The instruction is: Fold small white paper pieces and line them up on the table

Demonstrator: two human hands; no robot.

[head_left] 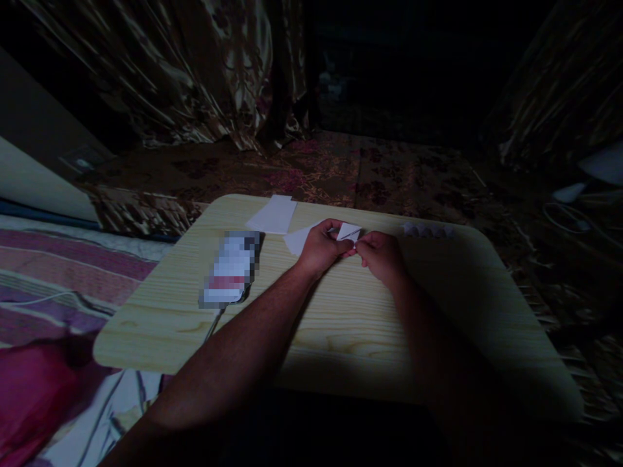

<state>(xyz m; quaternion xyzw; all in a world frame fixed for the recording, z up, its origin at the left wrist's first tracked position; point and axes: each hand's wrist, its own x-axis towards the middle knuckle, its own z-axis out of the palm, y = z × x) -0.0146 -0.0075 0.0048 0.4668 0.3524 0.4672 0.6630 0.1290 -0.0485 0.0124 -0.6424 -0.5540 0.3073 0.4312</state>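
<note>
A small piece of folded white paper point(348, 231) is held up just above the table, a diagonal fold line across its face. My left hand point(322, 248) grips it from the left, the thumb along its lower edge. At its lower right corner, my right hand point(382, 255) pinches the paper between thumb and fingers. Under and beside my left hand lies a white sheet of paper point(294, 242), partly covered. Farther left on the tabletop is a stack of white paper point(273, 215). A row of several small folded paper pieces point(428, 230) sits to the right of my hands.
The pale wood-grain table point(350, 331) has rounded corners. A phone point(231, 269), its screen blurred out, rests on the left with a cable point(214, 324) running from it. Striped bedding point(121, 272) is at the left, a patterned ledge point(302, 168) and curtains point(233, 71) behind.
</note>
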